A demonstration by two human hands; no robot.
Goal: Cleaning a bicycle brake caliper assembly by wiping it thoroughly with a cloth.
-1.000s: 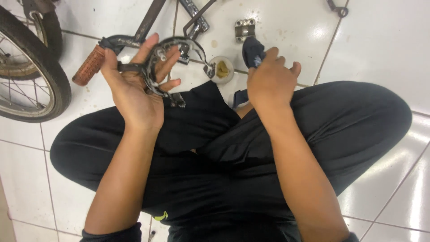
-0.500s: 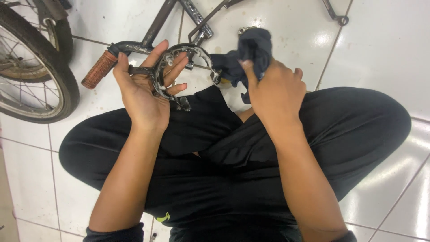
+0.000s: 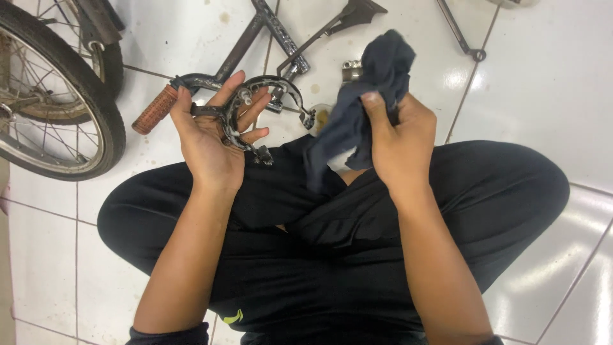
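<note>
Head view, looking straight down on a person sitting cross-legged on a white tiled floor point(image 3: 543, 76). The left hand point(image 3: 214, 137), palm up at the upper left of centre, cradles a grimy bicycle brake caliper point(image 3: 255, 108); its fingers point(image 3: 230, 86) are spread and curled loosely around the metal arch rather than clamped tight, the thumb lying along one arm of it. The caliper's curve opens toward the right of the frame, its long axis running from upper right down to the lower pad near the knee. The right hand point(image 3: 399, 144), right of centre, has its fingers pinched together on a dark blue cloth point(image 3: 367, 96), which bunches above the knuckles and hangs down to the left. That hanging fold lies between the two hands, near the caliper's right tip but not touching it as far as I can tell. So the caliper lies to the left of the cloth hand, at about the same height in the frame.

Behind them, on the floor: a bicycle frame point(image 3: 268, 29) with a brown handlebar grip point(image 3: 153, 110) at upper left, a spoked wheel point(image 3: 57, 108) at the far left edge, and a small metal part point(image 3: 350, 69) half hidden by the cloth. Black trousers point(image 3: 306, 255) fill the lower frame.
</note>
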